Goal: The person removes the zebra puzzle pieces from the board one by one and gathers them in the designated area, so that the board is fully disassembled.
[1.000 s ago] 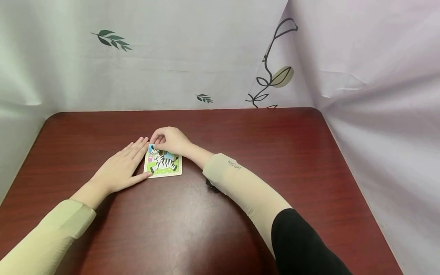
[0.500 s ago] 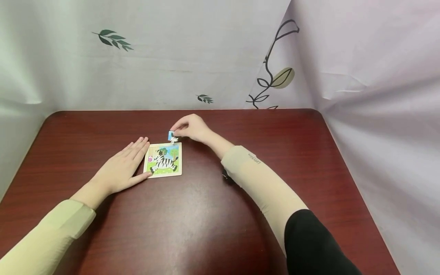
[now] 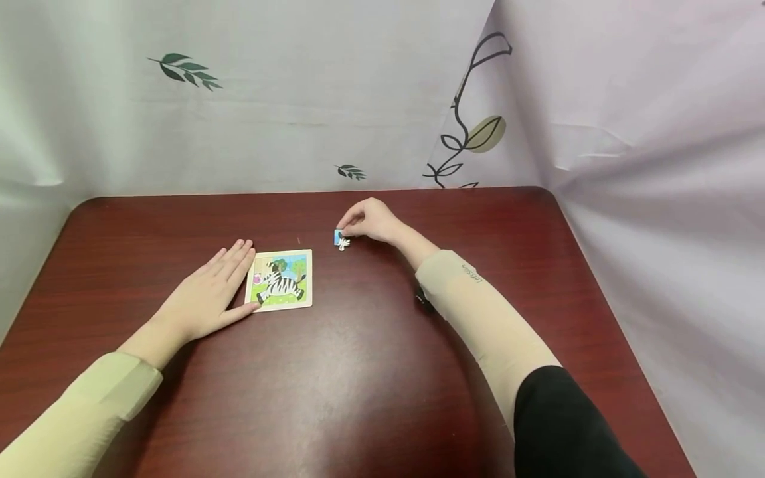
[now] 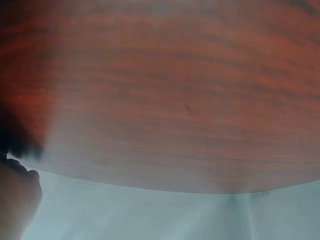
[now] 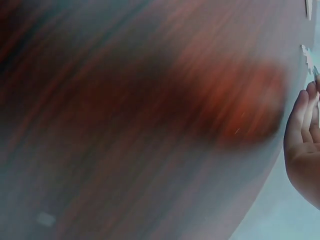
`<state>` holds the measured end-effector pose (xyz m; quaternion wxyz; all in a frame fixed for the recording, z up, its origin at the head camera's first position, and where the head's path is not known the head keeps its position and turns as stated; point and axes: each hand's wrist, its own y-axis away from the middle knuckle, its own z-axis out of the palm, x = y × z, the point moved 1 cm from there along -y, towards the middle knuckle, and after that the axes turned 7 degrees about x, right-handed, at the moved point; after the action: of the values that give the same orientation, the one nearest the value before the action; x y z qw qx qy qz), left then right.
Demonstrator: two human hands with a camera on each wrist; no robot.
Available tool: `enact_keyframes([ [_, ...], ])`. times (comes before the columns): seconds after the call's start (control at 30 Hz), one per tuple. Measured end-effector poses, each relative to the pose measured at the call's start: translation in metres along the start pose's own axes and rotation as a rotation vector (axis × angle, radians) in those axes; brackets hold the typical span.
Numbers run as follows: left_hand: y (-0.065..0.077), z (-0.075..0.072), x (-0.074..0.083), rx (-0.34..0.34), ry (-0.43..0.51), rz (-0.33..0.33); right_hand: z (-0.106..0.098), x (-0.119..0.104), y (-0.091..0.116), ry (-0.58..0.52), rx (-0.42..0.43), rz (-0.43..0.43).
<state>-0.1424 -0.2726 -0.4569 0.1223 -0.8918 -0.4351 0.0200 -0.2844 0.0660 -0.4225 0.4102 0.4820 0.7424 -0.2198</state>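
Note:
A square zebra jigsaw puzzle (image 3: 283, 285) in a pale frame lies left of the middle of the table; its upper left corner shows a bare tan patch. My left hand (image 3: 206, 292) rests flat along the puzzle's left side, fingers straight, thumb at its lower left corner. To the right of the puzzle, my right hand (image 3: 372, 220) pinches a small blue and white puzzle piece (image 3: 340, 239) between thumb and fingers. In the right wrist view, that hand (image 5: 305, 145) shows at the right edge with the piece's jagged white edge (image 5: 306, 59) at its fingertips.
The dark red wooden table (image 3: 358, 372) has rounded far corners. Behind it and along its sides hangs a pale curtain (image 3: 287, 99) with leaf prints. In the right wrist view, a sliver of the puzzle's frame (image 5: 309, 9) shows at the upper right.
My right hand has lifted the puzzle piece out of the puzzle's upper left corner and carried it to the right, past the frame. The left hand has stayed at the puzzle's side.

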Motion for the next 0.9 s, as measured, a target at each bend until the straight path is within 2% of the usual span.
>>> enact_keyframes([
  [0.2,-0.0005,-0.0007,-0.0012,0.000,-0.006,-0.003,-0.0020,0.0051,0.0027,0.082,-0.003,-0.030],
  [0.6,-0.0011,0.0009,-0.0021,0.009,0.008,0.012,0.0020,0.0044,0.0075,0.196,0.023,-0.031],
  [0.9,0.0000,0.0050,-0.0025,0.024,0.014,0.022,0.0026,0.0067,0.0087,0.177,0.047,-0.028],
])
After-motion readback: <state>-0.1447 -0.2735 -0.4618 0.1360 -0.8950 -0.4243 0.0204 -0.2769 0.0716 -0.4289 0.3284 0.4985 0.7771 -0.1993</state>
